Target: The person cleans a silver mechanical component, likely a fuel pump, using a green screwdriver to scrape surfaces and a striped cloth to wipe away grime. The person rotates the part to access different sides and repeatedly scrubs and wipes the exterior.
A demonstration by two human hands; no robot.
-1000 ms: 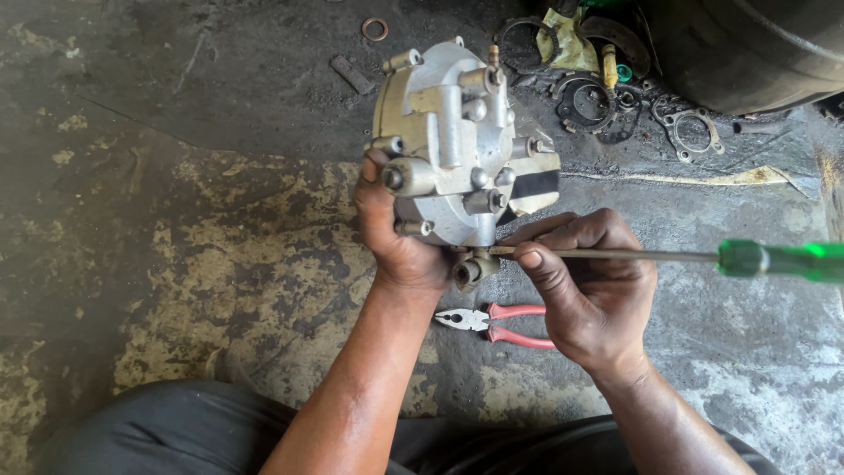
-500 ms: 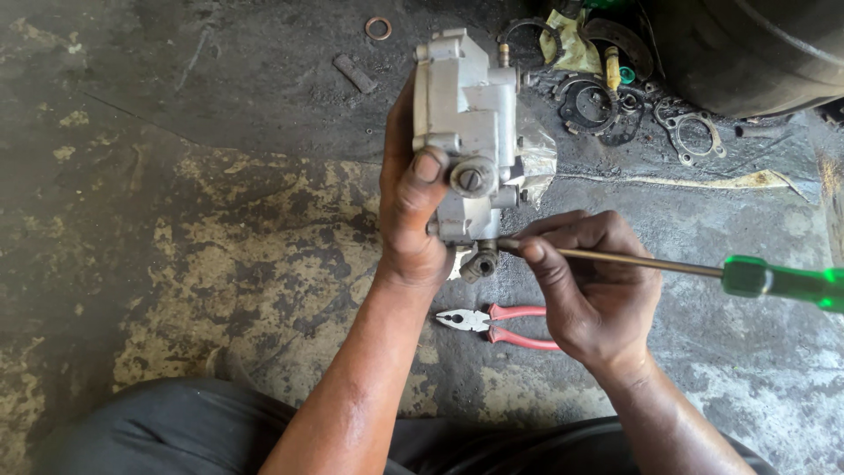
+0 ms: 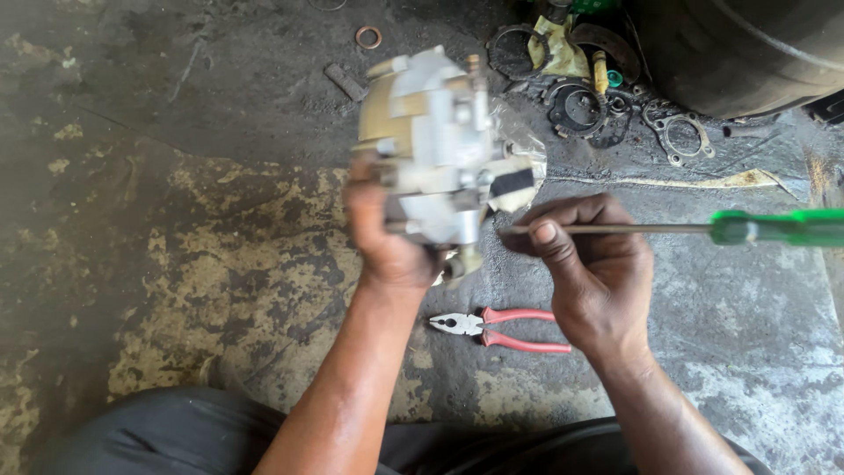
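A person's left hand [image 3: 382,237] grips a grey metal valve housing [image 3: 435,145], fingers wrapped round its near end, holding it above the stained concrete floor [image 3: 220,229]. The right hand [image 3: 589,264] pinches the shaft of a green-handled screwdriver [image 3: 774,227], its tip just beside the housing. Red-handled pliers [image 3: 501,330] lie on the floor between the forearms.

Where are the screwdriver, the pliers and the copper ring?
screwdriver [image 3: 774,227], head view, green handle.
pliers [image 3: 519,328], head view, red grips.
copper ring [image 3: 368,37], head view, its rim.
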